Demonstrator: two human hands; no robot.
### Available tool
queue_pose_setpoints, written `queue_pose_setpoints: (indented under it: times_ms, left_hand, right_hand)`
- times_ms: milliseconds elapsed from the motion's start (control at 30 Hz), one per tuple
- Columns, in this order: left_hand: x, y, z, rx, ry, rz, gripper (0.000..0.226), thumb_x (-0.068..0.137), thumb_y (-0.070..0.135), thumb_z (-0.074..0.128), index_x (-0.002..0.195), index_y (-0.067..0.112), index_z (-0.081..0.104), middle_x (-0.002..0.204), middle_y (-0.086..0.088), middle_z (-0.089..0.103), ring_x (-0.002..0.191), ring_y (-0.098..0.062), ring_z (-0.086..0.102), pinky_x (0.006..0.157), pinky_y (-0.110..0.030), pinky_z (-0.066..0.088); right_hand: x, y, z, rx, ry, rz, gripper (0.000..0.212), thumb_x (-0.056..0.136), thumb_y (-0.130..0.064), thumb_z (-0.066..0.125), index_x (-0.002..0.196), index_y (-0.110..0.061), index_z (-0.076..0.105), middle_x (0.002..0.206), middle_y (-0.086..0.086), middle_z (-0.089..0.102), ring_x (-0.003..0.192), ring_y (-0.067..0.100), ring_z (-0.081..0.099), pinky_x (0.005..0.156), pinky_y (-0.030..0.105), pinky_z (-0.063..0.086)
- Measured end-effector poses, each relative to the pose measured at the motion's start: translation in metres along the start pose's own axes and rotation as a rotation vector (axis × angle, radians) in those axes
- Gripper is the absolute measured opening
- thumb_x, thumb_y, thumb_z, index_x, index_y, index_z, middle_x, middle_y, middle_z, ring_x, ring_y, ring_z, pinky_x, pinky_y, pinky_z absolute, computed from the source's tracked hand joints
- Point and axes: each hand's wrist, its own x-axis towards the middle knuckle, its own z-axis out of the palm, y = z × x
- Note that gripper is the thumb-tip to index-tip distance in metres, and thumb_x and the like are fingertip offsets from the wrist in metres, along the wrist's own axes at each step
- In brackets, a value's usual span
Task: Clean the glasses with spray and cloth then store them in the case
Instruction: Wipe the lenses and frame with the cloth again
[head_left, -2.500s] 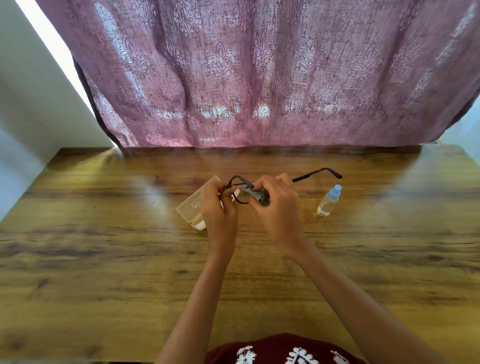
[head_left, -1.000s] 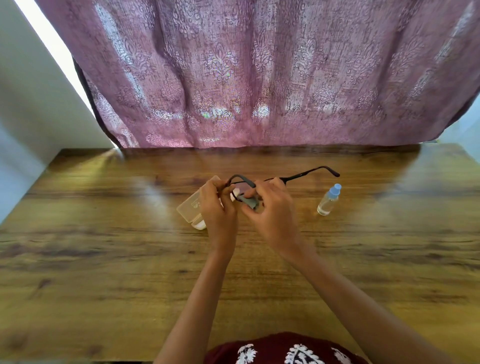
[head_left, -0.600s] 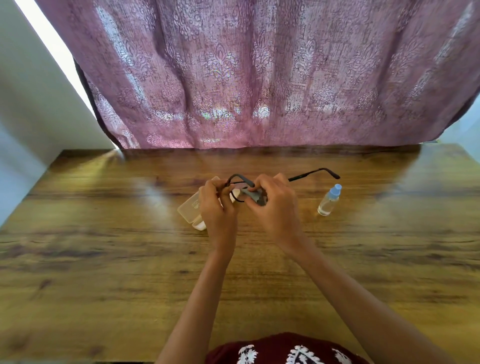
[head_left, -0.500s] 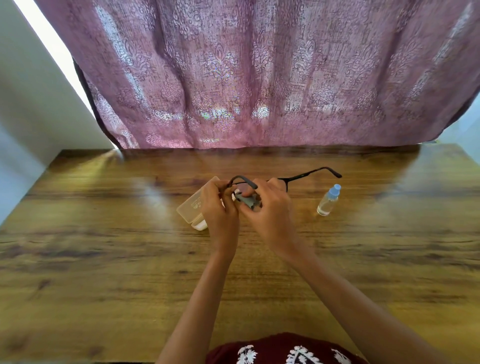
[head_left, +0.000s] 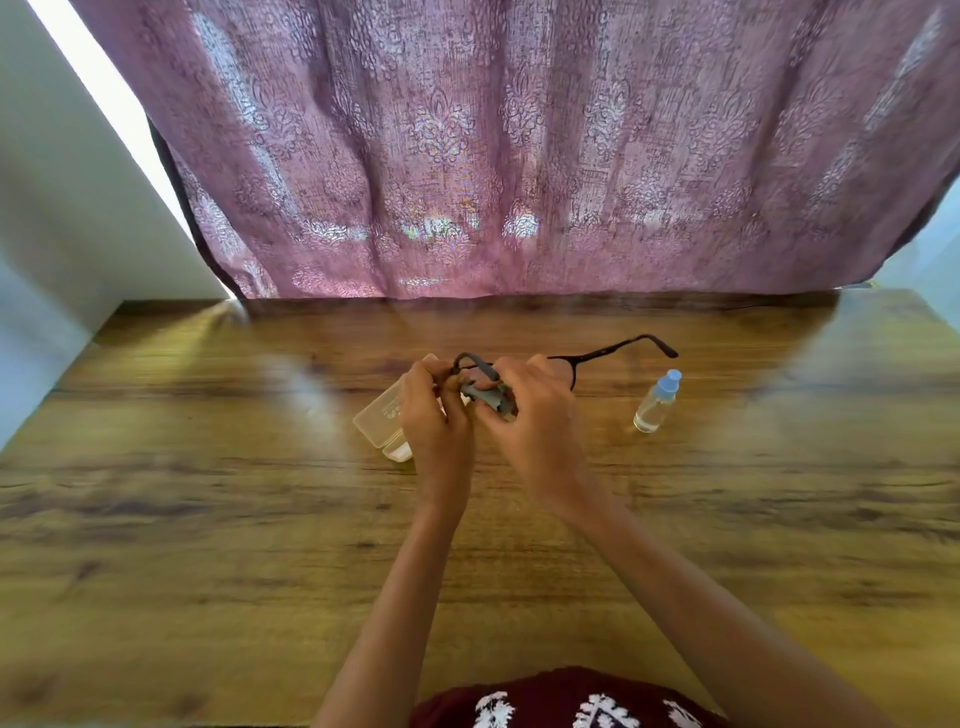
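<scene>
Black-framed glasses (head_left: 613, 352) are held above the middle of the wooden table (head_left: 208, 519), one temple arm sticking out to the right. My left hand (head_left: 434, 415) grips the frame's left side. My right hand (head_left: 535, 415) pinches a small grey cloth (head_left: 491, 399) against a lens. A translucent glasses case (head_left: 376, 418) lies open on the table just behind and left of my left hand, partly hidden by it. A small clear spray bottle (head_left: 655, 402) with a blue cap stands to the right of my hands.
A mauve patterned curtain (head_left: 519, 156) hangs along the table's far edge. A white wall (head_left: 62, 208) runs along the left side. The table's front edge is close to my body.
My right hand has rubbed the cloth back and forth over the lens in small strokes, and the temple arm has swayed slightly. The case and bottle have stayed put.
</scene>
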Motion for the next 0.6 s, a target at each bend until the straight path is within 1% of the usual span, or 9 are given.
queue_pose_setpoints:
  times_ms: [67, 167, 233, 300, 367, 433, 500, 567, 600]
  left_hand:
    - [-0.001, 0.001, -0.001, -0.015, -0.003, -0.001, 0.013, 0.089, 0.008, 0.041, 0.091, 0.014, 0.052, 0.093, -0.009, 0.061, 0.087, -0.025, 0.055, 0.076, -0.044, 0.048]
    - [0.0, 0.001, -0.002, 0.02, 0.017, 0.009, 0.017, 0.089, 0.001, 0.042, 0.093, 0.013, 0.054, 0.093, -0.009, 0.06, 0.087, -0.022, 0.054, 0.076, -0.043, 0.048]
    - [0.001, 0.0, -0.003, 0.056, 0.027, 0.004, 0.02, 0.088, -0.005, 0.043, 0.095, 0.009, 0.055, 0.092, -0.01, 0.059, 0.084, -0.016, 0.052, 0.075, -0.04, 0.047]
    - [0.002, 0.0, -0.003, 0.076, 0.032, -0.006, 0.02, 0.089, -0.007, 0.044, 0.094, 0.009, 0.054, 0.091, -0.009, 0.058, 0.082, -0.011, 0.049, 0.074, -0.038, 0.046]
    - [0.002, -0.002, -0.004, 0.074, 0.032, 0.005, 0.02, 0.091, -0.006, 0.046, 0.093, 0.013, 0.053, 0.09, -0.006, 0.058, 0.082, -0.015, 0.051, 0.074, -0.039, 0.047]
    - [0.003, -0.004, -0.006, 0.087, 0.043, 0.017, 0.023, 0.091, -0.005, 0.047, 0.09, 0.018, 0.051, 0.087, 0.001, 0.056, 0.081, -0.022, 0.053, 0.073, -0.042, 0.047]
    - [0.003, -0.005, -0.008, 0.113, 0.06, 0.037, 0.025, 0.09, -0.005, 0.048, 0.089, 0.02, 0.048, 0.084, 0.01, 0.052, 0.08, -0.024, 0.054, 0.071, -0.04, 0.047]
    - [0.001, -0.003, -0.009, 0.123, 0.068, 0.049, 0.026, 0.09, -0.005, 0.048, 0.091, 0.021, 0.048, 0.083, 0.013, 0.051, 0.079, -0.02, 0.054, 0.072, -0.03, 0.045]
    - [0.0, -0.003, -0.009, 0.121, 0.067, 0.05, 0.027, 0.09, -0.007, 0.047, 0.091, 0.02, 0.048, 0.083, 0.015, 0.05, 0.079, -0.016, 0.054, 0.071, -0.023, 0.043]
  right_hand:
    - [0.003, 0.0, 0.0, 0.001, -0.003, -0.003, 0.019, 0.073, -0.01, 0.077, 0.083, -0.011, 0.062, 0.073, -0.008, 0.057, 0.075, 0.005, 0.045, 0.056, 0.02, 0.041]
    - [0.009, 0.004, -0.001, -0.016, 0.025, 0.061, 0.018, 0.075, -0.011, 0.076, 0.082, -0.015, 0.06, 0.074, -0.013, 0.056, 0.075, 0.003, 0.042, 0.058, 0.013, 0.032]
    - [0.01, 0.007, -0.003, -0.018, 0.024, 0.085, 0.02, 0.074, -0.012, 0.078, 0.079, -0.015, 0.058, 0.073, -0.014, 0.054, 0.073, 0.005, 0.042, 0.057, 0.01, 0.029]
    - [0.006, 0.01, -0.007, 0.049, -0.006, 0.064, 0.02, 0.072, -0.012, 0.079, 0.079, -0.013, 0.06, 0.075, -0.012, 0.056, 0.071, 0.008, 0.047, 0.058, 0.013, 0.036]
    - [-0.001, 0.011, -0.014, 0.171, -0.026, 0.089, 0.018, 0.072, -0.012, 0.078, 0.082, -0.013, 0.063, 0.081, -0.006, 0.06, 0.072, 0.01, 0.054, 0.061, 0.021, 0.046]
    - [-0.008, 0.013, -0.023, 0.286, -0.014, 0.183, 0.015, 0.075, -0.012, 0.077, 0.084, -0.015, 0.064, 0.084, -0.005, 0.062, 0.076, 0.009, 0.058, 0.067, 0.017, 0.047]
    - [-0.013, 0.018, -0.031, 0.406, 0.007, 0.347, 0.015, 0.079, -0.012, 0.075, 0.085, -0.019, 0.064, 0.085, -0.008, 0.065, 0.08, 0.006, 0.061, 0.071, 0.012, 0.048]
    - [-0.016, 0.024, -0.036, 0.51, 0.053, 0.518, 0.019, 0.08, -0.012, 0.074, 0.083, -0.026, 0.061, 0.086, -0.01, 0.066, 0.081, 0.005, 0.064, 0.072, 0.015, 0.051]
    - [-0.016, 0.027, -0.037, 0.559, 0.084, 0.594, 0.019, 0.081, -0.012, 0.074, 0.083, -0.027, 0.061, 0.086, -0.009, 0.067, 0.082, 0.008, 0.065, 0.072, 0.017, 0.052]
